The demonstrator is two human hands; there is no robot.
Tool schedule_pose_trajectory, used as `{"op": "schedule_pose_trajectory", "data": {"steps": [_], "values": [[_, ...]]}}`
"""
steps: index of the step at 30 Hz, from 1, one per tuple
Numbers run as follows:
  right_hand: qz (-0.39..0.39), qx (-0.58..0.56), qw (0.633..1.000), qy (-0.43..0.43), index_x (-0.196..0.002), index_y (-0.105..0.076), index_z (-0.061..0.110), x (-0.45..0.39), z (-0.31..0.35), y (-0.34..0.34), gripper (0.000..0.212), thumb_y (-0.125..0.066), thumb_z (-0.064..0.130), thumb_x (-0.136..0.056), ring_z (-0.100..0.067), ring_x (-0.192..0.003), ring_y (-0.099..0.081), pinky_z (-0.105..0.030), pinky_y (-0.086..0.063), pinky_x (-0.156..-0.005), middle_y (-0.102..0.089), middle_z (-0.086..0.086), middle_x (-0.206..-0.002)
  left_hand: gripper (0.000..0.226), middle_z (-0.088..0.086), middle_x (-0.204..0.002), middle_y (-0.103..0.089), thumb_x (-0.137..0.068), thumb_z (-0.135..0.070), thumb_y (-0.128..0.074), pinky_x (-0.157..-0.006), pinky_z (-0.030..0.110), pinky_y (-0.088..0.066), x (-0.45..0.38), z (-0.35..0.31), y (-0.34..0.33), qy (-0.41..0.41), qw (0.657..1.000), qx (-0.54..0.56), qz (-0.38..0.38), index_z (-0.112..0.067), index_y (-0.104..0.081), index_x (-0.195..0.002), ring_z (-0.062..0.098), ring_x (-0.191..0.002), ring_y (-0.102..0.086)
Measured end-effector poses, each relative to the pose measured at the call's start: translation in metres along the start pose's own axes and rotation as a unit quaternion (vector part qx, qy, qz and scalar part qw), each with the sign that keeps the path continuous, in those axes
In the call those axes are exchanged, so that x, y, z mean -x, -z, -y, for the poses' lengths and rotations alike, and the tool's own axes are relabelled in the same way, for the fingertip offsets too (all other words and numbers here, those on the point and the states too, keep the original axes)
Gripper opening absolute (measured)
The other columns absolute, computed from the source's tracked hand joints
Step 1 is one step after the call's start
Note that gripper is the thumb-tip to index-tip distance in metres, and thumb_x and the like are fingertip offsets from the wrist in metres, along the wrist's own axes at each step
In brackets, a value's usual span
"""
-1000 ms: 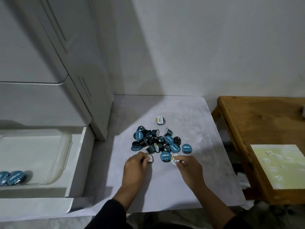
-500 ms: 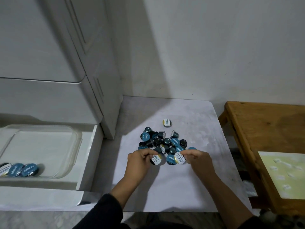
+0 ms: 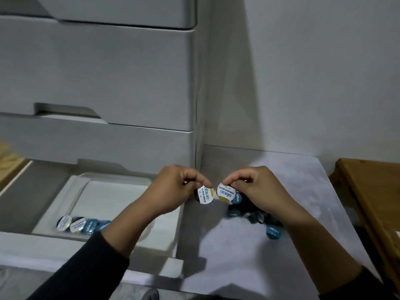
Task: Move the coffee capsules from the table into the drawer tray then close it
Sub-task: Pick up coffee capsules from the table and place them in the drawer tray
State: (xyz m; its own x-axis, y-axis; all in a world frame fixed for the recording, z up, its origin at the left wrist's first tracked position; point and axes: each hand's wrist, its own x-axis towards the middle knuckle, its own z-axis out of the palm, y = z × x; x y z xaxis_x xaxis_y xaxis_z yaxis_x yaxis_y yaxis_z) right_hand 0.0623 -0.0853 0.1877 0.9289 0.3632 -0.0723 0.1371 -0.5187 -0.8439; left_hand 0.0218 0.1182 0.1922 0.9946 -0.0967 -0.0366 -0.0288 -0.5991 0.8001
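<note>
Hands meet at centre frame, each pinching one white-lidded coffee capsule: the left hand (image 3: 173, 189) grips its capsule (image 3: 206, 195) by fingertips and thumb, and the right hand (image 3: 255, 189) holds a second capsule (image 3: 225, 192) the same way, lids (printed in blue and gold) tilted toward the camera. Both are raised above the near edge of the grey table (image 3: 303, 185), just beside the open drawer (image 3: 164, 241) at lower left. In its clear tray (image 3: 121, 179), four capsules (image 3: 83, 224) lie in a row along the front. A heap of blue capsules (image 3: 257, 217) remains on the table below the right hand.
</note>
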Motion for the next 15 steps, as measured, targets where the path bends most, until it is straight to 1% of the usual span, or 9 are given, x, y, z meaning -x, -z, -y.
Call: {"op": "schedule_pose_trajectory", "data": {"steps": [1,2,4,6,8,10,12,14,15], "values": [[0.014,0.001,1.000,0.011,-0.076,-0.074,0.024,-0.006,0.012,-0.012,0.029,-0.056,0.003,-0.085,-0.005,-0.066,-0.064,-0.016,-0.048,-0.059,-0.070,0.012,-0.076,0.027,-0.016,-0.069,-0.071,-0.085,-0.007,-0.061,-0.066,0.011,-0.050,0.002,0.009,0.016,-0.005,1.000,-0.014,0.005,-0.029,-0.075,-0.078,-0.002,-0.068,-0.066],[0.028,0.002,0.999,0.020,-0.076,-0.074,0.023,-0.012,0.022,-0.026,0.029,-0.056,0.002,-0.084,-0.002,-0.064,-0.062,-0.013,-0.046,-0.060,-0.069,0.012,-0.075,0.026,-0.016,-0.070,-0.072,-0.085,-0.008,-0.062,-0.067,0.012,-0.050,0.005,0.019,0.032,-0.007,0.999,-0.029,0.011,-0.029,-0.075,-0.079,-0.002,-0.070,-0.067],[0.058,0.005,0.998,0.034,-0.075,-0.074,0.023,-0.025,0.042,-0.057,0.029,-0.058,0.000,-0.083,0.002,-0.066,-0.060,-0.014,-0.046,-0.066,-0.069,0.009,-0.076,0.025,-0.016,-0.068,-0.071,-0.085,-0.009,-0.062,-0.065,0.006,-0.046,0.011,0.043,0.062,-0.006,0.998,-0.051,0.032,-0.029,-0.075,-0.081,-0.004,-0.071,-0.065],[0.086,0.011,0.995,0.041,-0.076,-0.075,0.021,-0.038,0.057,-0.091,0.026,-0.060,0.000,-0.081,-0.004,-0.068,-0.061,-0.019,-0.048,-0.068,-0.071,0.004,-0.076,0.027,-0.014,-0.069,-0.071,-0.086,-0.009,-0.061,-0.065,0.009,-0.046,0.017,0.069,0.089,0.002,0.996,-0.068,0.058,-0.031,-0.075,-0.081,-0.004,-0.070,-0.065],[0.111,0.028,0.993,0.041,-0.076,-0.076,0.021,-0.052,0.067,-0.126,0.025,-0.061,0.001,-0.079,-0.012,-0.068,-0.063,-0.023,-0.049,-0.067,-0.072,0.001,-0.076,0.028,-0.016,-0.074,-0.072,-0.085,-0.011,-0.063,-0.070,0.013,-0.049,0.021,0.099,0.112,0.009,0.992,-0.088,0.086,-0.037,-0.074,-0.079,-0.005,-0.075,-0.065],[0.133,0.061,0.989,0.029,-0.077,-0.075,0.023,-0.065,0.073,-0.159,0.025,-0.060,0.003,-0.079,-0.006,-0.066,-0.060,-0.016,-0.046,-0.063,-0.071,0.006,-0.075,0.030,-0.021,-0.074,-0.071,-0.084,-0.012,-0.064,-0.076,0.014,-0.051,0.022,0.129,0.129,0.017,0.989,-0.092,0.115,-0.040,-0.072,-0.077,-0.005,-0.079,-0.065],[0.154,0.071,0.986,0.008,-0.077,-0.075,0.022,-0.076,0.075,-0.186,0.024,-0.059,0.004,-0.081,0.004,-0.065,-0.058,-0.005,-0.041,-0.060,-0.068,0.011,-0.074,0.028,-0.024,-0.071,-0.069,-0.084,-0.011,-0.064,-0.075,0.011,-0.050,0.023,0.156,0.137,0.029,0.986,-0.080,0.141,-0.036,-0.073,-0.078,-0.006,-0.079,-0.065],[0.169,0.078,0.982,-0.012,-0.079,-0.076,0.018,-0.083,0.075,-0.208,0.022,-0.060,0.003,-0.082,0.007,-0.065,-0.058,-0.001,-0.041,-0.059,-0.067,0.011,-0.074,0.021,-0.022,-0.072,-0.067,-0.084,-0.010,-0.063,-0.071,0.006,-0.047,0.021,0.180,0.139,0.049,0.983,-0.074,0.161,-0.028,-0.075,-0.083,-0.005,-0.075,-0.063],[0.174,0.092,0.980,-0.023,-0.080,-0.076,0.017,-0.085,0.074,-0.216,0.021,-0.060,0.003,-0.082,0.006,-0.066,-0.059,-0.001,-0.042,-0.059,-0.067,0.010,-0.075,0.019,-0.021,-0.074,-0.066,-0.084,-0.011,-0.063,-0.071,0.006,-0.045,0.020,0.191,0.138,0.055,0.981,-0.074,0.172,-0.026,-0.075,-0.085,-0.004,-0.074,-0.062]]}}
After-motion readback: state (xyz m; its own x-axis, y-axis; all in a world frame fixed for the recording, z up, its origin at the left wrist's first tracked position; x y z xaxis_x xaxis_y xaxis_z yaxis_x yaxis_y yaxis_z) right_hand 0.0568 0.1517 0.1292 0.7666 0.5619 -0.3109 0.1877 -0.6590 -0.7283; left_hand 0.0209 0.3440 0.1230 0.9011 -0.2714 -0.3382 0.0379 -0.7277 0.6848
